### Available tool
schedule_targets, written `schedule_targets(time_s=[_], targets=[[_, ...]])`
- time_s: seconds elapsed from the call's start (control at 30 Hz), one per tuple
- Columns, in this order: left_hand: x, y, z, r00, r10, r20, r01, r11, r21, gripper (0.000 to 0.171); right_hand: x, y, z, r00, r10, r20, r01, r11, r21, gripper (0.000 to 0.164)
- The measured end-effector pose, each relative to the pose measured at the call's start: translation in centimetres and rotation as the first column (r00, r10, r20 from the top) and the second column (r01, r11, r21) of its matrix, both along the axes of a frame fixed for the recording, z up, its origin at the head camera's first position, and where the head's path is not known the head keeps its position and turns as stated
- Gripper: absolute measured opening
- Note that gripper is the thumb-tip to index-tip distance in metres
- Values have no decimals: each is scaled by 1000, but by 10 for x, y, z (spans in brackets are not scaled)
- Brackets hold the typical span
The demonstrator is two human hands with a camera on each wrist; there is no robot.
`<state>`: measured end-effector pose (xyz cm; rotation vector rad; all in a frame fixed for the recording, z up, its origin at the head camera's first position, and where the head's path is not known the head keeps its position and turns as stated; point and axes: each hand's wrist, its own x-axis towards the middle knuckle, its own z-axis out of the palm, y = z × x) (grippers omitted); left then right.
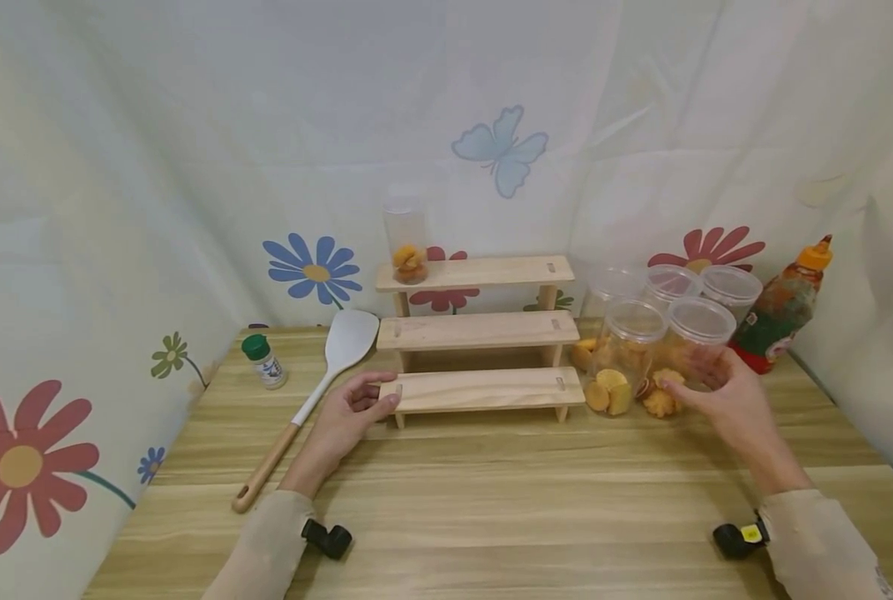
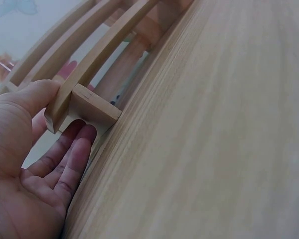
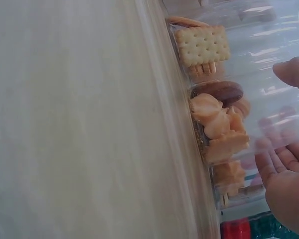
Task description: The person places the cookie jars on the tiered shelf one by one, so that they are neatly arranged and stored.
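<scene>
A three-tier wooden shelf [image 1: 484, 389] stands at the table's middle. My left hand [image 1: 349, 412] grips the left end of its lowest board, thumb on the board's edge and fingers by the leg [image 2: 94, 107], as the left wrist view shows. My right hand [image 1: 739, 404] is around a clear cookie jar [image 1: 701, 321], thumb in front and fingers on its far right side. Piped cookies [image 3: 214, 119] show at that jar's bottom. Beside it is another front jar [image 1: 630, 350] with square crackers [image 3: 203, 46]. Several more lidded jars [image 1: 671, 283] stand behind these.
One jar [image 1: 407, 242] with cookies sits on the top tier's left end. A white spatula [image 1: 349, 337] with a wooden handle and a green-capped shaker [image 1: 264, 362] lie at left. A red sauce bottle [image 1: 784, 308] leans at the right. A floral curtain [image 1: 566, 83] hangs behind.
</scene>
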<state>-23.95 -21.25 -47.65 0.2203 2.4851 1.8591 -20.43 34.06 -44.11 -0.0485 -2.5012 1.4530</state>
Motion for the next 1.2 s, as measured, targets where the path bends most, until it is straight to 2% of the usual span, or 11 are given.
schedule_targets(time_s=[0.17,0.33,0.47,0.8,1.03,1.2], targets=[[0,0,0,1000,4,-1,-4,1000,-3,45,0,-1,2,1000,3,-24,-3,1000,-5,66],[1,1,2,1000,9,0,-9,1000,0,45,1,0,13,995,-7,-102,2,999,-52,54],[1,0,1,1000,11,2,-11,1000,-8,45,3,3,25,987,-16,-158,1,996,-91,48],[0,-1,1,1000,15,6,-15,1000,4,47,19,5,66,982,-72,-172,60,995,-74,47],[0,0,2,1000,9,2,-9,1000,1,47,25,1,86,953,-100,-285,78,993,-87,49],[0,0,2,1000,2,-2,-2,1000,-11,45,30,0,103,939,-108,-328,83,993,-90,51]])
